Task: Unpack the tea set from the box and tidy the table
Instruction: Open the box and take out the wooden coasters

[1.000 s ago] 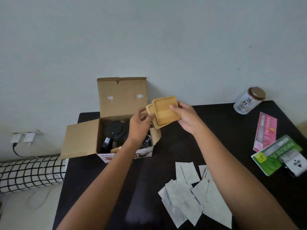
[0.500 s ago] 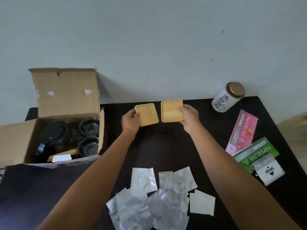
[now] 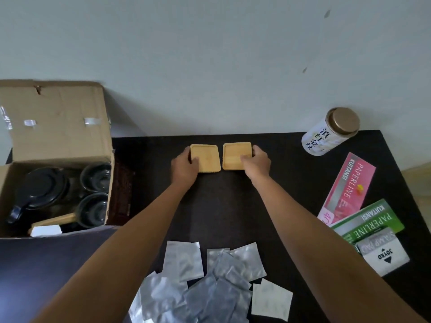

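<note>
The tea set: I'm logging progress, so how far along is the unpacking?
Early. Two wooden coasters are out, side by side on the table, the left hand and right hand each on one. The teapot and two cups remain in the box. Foil sachets lie scattered, untidied.
</note>
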